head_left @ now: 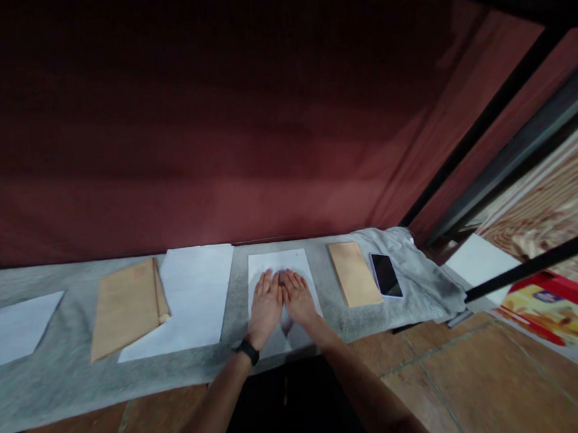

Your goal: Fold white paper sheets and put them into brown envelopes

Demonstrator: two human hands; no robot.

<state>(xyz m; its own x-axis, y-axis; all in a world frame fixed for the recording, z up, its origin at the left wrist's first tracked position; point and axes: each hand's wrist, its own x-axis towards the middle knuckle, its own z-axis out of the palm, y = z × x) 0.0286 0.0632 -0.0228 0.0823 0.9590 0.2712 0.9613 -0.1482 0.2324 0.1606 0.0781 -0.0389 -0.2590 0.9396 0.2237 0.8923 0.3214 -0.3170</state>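
A sheet of white paper (278, 260) lies on the grey cloth (321, 257) in front of me. My left hand (265, 302) rests flat on it, palm down, fingers stretched out, with a dark band on the wrist. Beside it my right hand (297, 296) presses flat on the same sheet, its fingers extended too. The thumbs come close together near the sheet's middle. Neither hand grasps anything. Both palms hide part of the paper. To the right of the sheet lies a light brown envelope-like packet (355, 274).
A phone (387, 275) lies right of the packet. On the left are a stack of white paper (196, 302), brown envelopes (125, 310) and more white paper (17, 328). A dark red wall (248, 199) stands behind; a red-and-yellow box (563, 319) sits at right.
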